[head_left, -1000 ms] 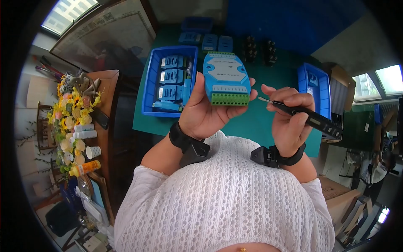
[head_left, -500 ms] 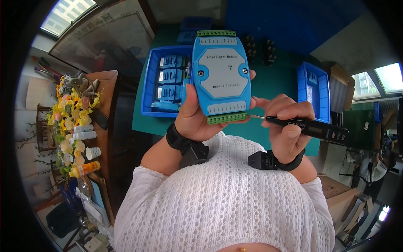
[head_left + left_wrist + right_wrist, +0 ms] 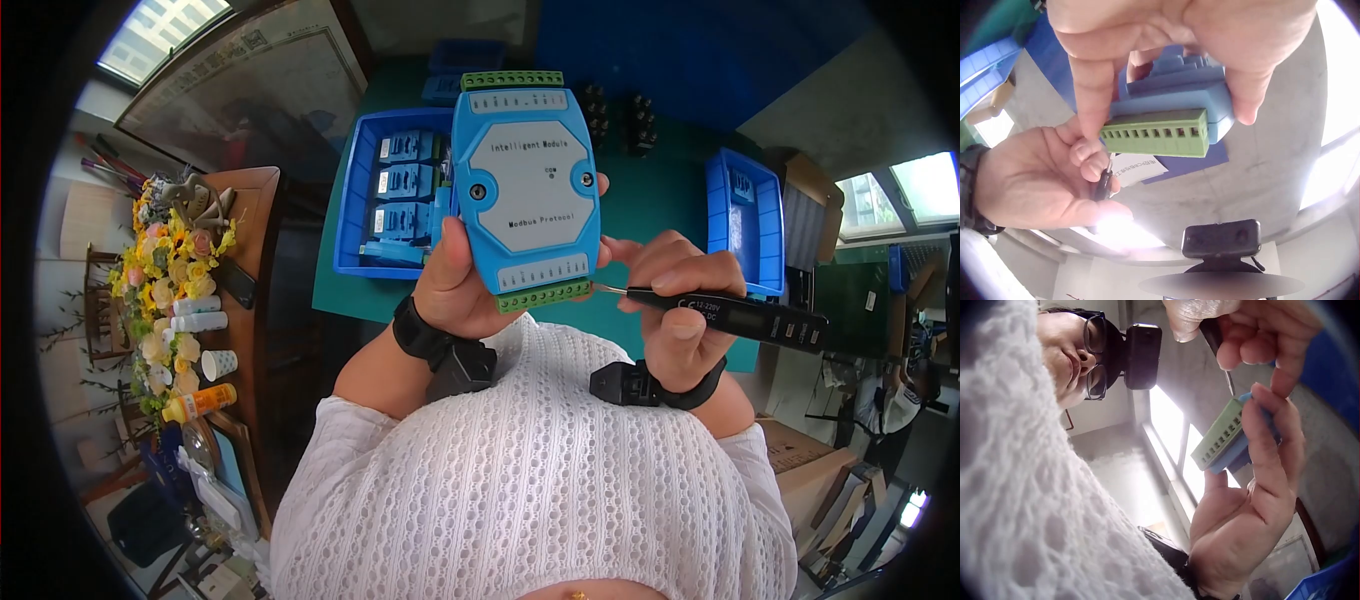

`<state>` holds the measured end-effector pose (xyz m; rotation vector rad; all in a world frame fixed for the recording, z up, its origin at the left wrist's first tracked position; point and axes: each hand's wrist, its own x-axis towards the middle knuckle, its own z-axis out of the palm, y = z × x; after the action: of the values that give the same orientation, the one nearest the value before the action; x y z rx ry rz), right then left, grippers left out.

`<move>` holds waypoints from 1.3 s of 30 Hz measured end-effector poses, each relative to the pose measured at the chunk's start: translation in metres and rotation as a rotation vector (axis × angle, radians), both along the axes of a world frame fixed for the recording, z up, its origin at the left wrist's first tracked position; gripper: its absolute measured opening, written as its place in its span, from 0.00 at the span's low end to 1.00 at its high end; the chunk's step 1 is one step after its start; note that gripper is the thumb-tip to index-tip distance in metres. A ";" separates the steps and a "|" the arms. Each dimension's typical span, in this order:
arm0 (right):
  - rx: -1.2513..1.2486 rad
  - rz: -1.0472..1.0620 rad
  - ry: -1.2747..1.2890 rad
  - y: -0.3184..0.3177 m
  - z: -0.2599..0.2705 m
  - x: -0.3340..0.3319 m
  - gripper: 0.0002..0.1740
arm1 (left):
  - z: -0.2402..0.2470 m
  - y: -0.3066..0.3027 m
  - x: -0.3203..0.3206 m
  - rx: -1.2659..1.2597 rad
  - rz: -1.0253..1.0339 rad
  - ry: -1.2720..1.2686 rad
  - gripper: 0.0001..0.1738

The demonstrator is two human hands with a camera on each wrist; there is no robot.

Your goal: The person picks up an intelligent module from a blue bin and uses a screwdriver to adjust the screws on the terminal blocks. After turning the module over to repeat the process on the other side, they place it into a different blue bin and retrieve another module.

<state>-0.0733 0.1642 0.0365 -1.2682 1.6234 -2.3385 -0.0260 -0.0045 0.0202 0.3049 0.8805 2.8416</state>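
Observation:
My left hand (image 3: 455, 285) holds up a blue module (image 3: 530, 185), its pale face printed "Intelligent Module". Thumb and fingers grip the module from opposite sides. A green screw terminal block (image 3: 545, 296) runs along its near edge, another (image 3: 512, 79) along its far edge. In my right hand (image 3: 685, 335) is a black tester screwdriver (image 3: 750, 318) marked 12-220V, pinched between thumb and fingers. Its thin metal tip sits right at the near block's right end. In the left wrist view the block's row of square openings (image 3: 1154, 132) faces the camera; most of the screwdriver (image 3: 1104, 187) is hidden behind fingers.
A blue bin (image 3: 345, 200) with several similar modules (image 3: 405, 182) stands left on the green tabletop (image 3: 660, 185). Another blue bin (image 3: 775, 225) is at the right, and dark small parts (image 3: 641, 125) lie at the back. Flowers and cups cover a wooden table (image 3: 262, 200) farther left.
My left hand has raised the module closer to the head camera and turned its face up. The screwdriver tip, apart from it at first, has come to the terminal block's right end.

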 end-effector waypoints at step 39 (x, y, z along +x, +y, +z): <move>0.324 -0.120 0.311 0.018 0.033 -0.009 0.12 | -0.002 -0.010 -0.001 -0.082 0.096 -0.004 0.55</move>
<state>-0.0823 0.1821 0.0694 -1.5508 2.1164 -1.8942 -0.0274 -0.0146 0.0185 0.2535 1.0343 2.8821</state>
